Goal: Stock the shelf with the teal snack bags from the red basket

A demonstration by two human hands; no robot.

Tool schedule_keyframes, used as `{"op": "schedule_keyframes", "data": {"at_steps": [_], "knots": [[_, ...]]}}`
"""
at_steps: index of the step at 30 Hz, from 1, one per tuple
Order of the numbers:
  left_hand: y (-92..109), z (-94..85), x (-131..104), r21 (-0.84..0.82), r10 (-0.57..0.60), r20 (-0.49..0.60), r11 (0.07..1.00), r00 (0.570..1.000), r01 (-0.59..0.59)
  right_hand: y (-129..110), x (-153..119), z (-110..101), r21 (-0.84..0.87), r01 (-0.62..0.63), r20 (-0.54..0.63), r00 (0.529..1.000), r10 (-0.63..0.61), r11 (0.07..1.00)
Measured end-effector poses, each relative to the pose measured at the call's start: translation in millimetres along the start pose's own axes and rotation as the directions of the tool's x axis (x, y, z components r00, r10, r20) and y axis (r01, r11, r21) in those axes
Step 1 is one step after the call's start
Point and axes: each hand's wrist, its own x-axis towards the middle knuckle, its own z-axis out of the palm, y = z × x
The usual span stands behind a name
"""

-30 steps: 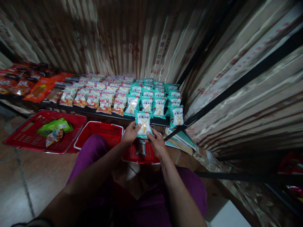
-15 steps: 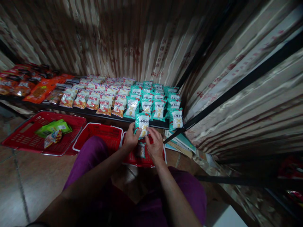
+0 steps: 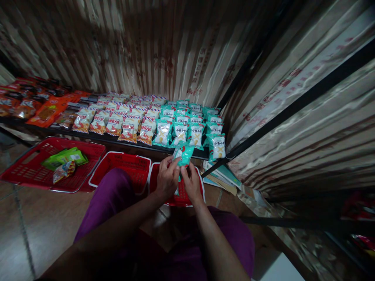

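Note:
Between my two hands is a teal snack bag (image 3: 185, 153), tilted and held just in front of the shelf edge. My left hand (image 3: 168, 175) has its fingers closed on the bag's left and lower side. My right hand (image 3: 191, 180) pinches its lower right part. Under them stands a red basket (image 3: 200, 191) with a white rim, and part of another teal packet shows inside it, mostly hidden by my hands. Rows of matching teal and white snack bags (image 3: 196, 134) stand on the black shelf (image 3: 134, 145) right behind the held bag.
White and orange snack bags (image 3: 129, 128) fill the shelf's middle, with orange packets (image 3: 48, 109) further left. A second red basket (image 3: 124, 168) sits by my left knee. The leftmost basket (image 3: 26, 168) contains green packets (image 3: 66, 158). A black diagonal post (image 3: 263, 130) borders the right side.
The held bag has turned from its printed front, upright, to a tilted, mostly plain teal side. My left hand has moved a little right and over the bag.

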Motion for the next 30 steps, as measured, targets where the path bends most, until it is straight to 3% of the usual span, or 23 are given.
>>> {"op": "schedule_keyframes", "data": {"at_steps": [5,10,15,21,30], "knots": [[4,-2.7,-4,0.111,0.134,0.045,0.984,0.99,-0.138,2,4,-1,0.083,-0.016,-0.03,0.999,0.018,0.996],[4,-7.1,-1,0.073,0.199,0.033,0.977,0.979,-0.201,12,8,-4,0.184,-0.084,-0.049,0.994,0.094,0.979],[-14,-7.4,11,0.027,0.028,-0.043,0.999,0.999,-0.027,21,10,0,0.354,-0.167,-0.044,0.98,0.194,0.92],[-37,0.3,18,-0.237,-0.208,0.088,0.946,0.974,0.224,19,12,4,0.5,-0.216,-0.016,0.966,0.259,0.838],[-35,2.6,15,-0.403,-0.234,0.191,0.867,0.953,0.294,13,11,3,0.57,-0.274,0.045,0.952,0.304,0.775]]}}
